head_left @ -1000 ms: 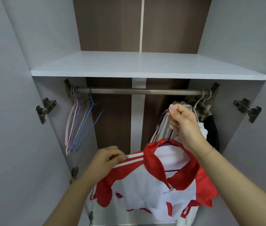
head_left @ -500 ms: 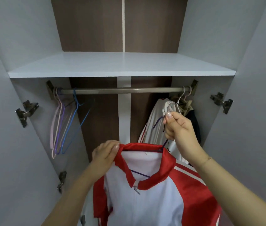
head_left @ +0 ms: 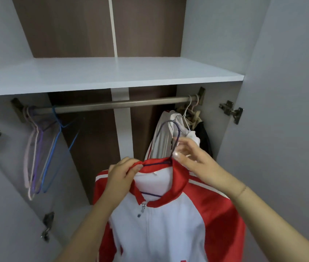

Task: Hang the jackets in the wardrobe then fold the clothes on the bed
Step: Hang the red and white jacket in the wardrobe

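Your left hand [head_left: 123,173] pinches the red-and-white zip jacket [head_left: 168,224] collar, your right hand [head_left: 191,159] grips the thin purple wire hanger [head_left: 168,129], steadying it for the grey metal rail [head_left: 112,104].

- White shelf [head_left: 112,72] spans the wardrobe above the rail.
- Metal rail [head_left: 112,105] runs just beneath it.
- Bare wire hangers [head_left: 42,148] hang at 9 o'clock.
- Hung clothes [head_left: 184,133] crowd its 3 o'clock end.

Both hands raised, left [head_left: 123,172] pinching, right [head_left: 191,157] gripping.
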`<action>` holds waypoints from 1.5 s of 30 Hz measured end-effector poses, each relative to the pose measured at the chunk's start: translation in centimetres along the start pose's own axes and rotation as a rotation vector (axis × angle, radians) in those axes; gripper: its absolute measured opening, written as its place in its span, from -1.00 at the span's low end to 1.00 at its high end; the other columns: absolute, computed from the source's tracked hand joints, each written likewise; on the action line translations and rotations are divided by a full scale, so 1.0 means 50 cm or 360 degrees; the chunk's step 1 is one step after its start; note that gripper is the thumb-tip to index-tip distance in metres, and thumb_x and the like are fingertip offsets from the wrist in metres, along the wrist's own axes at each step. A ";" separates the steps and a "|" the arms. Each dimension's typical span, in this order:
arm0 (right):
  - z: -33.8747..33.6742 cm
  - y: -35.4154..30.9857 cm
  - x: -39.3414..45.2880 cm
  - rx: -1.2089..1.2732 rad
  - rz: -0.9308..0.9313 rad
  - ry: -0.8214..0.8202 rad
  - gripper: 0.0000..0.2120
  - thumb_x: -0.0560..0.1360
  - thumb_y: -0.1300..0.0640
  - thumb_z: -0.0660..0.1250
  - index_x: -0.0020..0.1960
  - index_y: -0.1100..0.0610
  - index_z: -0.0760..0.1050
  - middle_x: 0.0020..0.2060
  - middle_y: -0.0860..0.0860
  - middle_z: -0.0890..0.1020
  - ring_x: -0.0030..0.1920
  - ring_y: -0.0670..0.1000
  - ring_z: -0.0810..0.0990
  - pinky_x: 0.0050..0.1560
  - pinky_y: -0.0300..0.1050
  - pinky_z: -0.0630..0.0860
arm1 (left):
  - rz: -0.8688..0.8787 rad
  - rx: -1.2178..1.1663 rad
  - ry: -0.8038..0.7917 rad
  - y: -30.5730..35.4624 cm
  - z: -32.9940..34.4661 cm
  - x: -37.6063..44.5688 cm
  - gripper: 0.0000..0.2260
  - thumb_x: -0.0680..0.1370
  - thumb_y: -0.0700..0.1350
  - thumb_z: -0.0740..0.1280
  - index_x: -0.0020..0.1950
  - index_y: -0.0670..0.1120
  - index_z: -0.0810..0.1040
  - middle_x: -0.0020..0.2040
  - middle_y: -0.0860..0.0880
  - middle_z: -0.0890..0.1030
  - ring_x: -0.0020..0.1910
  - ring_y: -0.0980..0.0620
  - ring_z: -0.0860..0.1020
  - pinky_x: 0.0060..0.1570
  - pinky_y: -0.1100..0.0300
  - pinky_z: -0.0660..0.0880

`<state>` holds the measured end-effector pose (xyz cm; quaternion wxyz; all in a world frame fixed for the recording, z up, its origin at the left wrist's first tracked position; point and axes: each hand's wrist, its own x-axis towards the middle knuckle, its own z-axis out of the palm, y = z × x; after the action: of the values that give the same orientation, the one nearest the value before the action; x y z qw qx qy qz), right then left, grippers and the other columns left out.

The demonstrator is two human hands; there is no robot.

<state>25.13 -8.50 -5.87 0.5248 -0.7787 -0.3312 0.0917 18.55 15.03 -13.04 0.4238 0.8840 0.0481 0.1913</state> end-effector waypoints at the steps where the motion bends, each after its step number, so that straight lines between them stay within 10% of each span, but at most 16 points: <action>1: -0.012 0.030 -0.016 -0.0394 0.0063 -0.0037 -0.52 0.50 -0.16 0.30 0.35 0.01 0.39 0.07 -0.12 0.57 0.09 -0.19 0.56 0.14 -0.24 0.45 | -0.0026 -0.0045 0.0031 -0.004 -0.008 0.014 -0.83 0.65 -0.06 0.23 0.07 -0.03 0.61 0.00 0.05 0.60 0.09 -0.02 0.56 0.27 -0.10 0.44; 4: -0.032 0.095 -0.044 -0.1015 0.0050 0.0085 -0.68 0.59 -0.16 0.19 0.08 0.05 0.53 -0.10 -0.05 0.65 -0.05 0.01 0.61 0.02 0.04 0.52 | -0.0099 -0.0116 0.0039 -0.009 -0.026 0.058 -0.86 0.64 -0.05 0.25 0.08 -0.02 0.59 0.02 0.02 0.58 0.11 -0.05 0.54 0.24 -0.13 0.48; 16: 0.020 0.195 0.029 -0.0540 0.0295 0.0533 -0.72 0.62 0.09 0.26 -0.27 -0.01 0.46 -0.48 -0.18 0.45 -0.40 -0.17 0.42 -0.23 -0.15 0.37 | 0.0026 -0.0137 -0.0198 -0.004 0.094 0.224 -0.81 0.60 -0.12 0.33 0.19 -0.09 0.62 0.11 -0.04 0.53 0.07 0.13 0.51 0.08 0.46 0.35; 22: 0.001 0.264 0.147 -0.0328 0.0551 0.0823 -0.54 0.62 0.19 0.23 -0.44 0.05 0.23 -0.62 -0.10 0.29 -0.50 -0.10 0.21 -0.38 -0.08 0.19 | -0.0313 -0.0423 -0.0054 -0.017 0.115 0.310 -0.69 0.63 0.02 0.25 0.37 0.06 0.47 0.36 0.01 0.38 0.32 0.07 0.41 0.38 0.05 0.38; 31: -0.072 0.347 0.400 0.0180 0.0635 0.0999 -0.54 0.64 0.12 0.18 -0.45 0.08 0.39 -0.56 -0.12 0.38 -0.48 -0.13 0.32 -0.40 -0.15 0.28 | -0.0541 -0.0792 -0.0063 -0.020 0.188 0.390 -0.83 0.65 -0.03 0.23 0.17 0.17 0.55 0.18 0.19 0.56 0.11 0.30 0.54 -0.16 0.52 0.46; 37: -0.084 0.383 0.455 0.0082 0.0646 0.0852 -0.68 0.65 0.27 0.12 -0.17 0.45 0.46 -0.32 0.20 0.48 -0.28 0.06 0.42 -0.24 -0.06 0.37 | -0.0615 -0.0865 0.0006 -0.010 0.215 0.432 -0.85 0.63 -0.09 0.27 0.08 0.15 0.56 0.08 0.21 0.59 0.08 0.26 0.56 -0.07 0.47 0.45; 45: -0.057 0.381 0.343 -0.0454 0.0609 0.0868 -0.73 0.63 0.09 0.22 -0.13 0.23 0.53 -0.32 0.13 0.60 -0.29 0.09 0.54 -0.30 -0.10 0.34 | -0.0632 -0.1014 -0.0084 0.012 0.230 0.408 -0.80 0.61 -0.14 0.31 0.20 0.05 0.57 0.28 0.02 0.55 0.28 0.03 0.51 0.33 0.05 0.43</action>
<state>47.62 -4.55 -17.88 0.4533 -0.8878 -0.0369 -0.0700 41.67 11.32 -13.03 0.7075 0.6859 0.1457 0.0879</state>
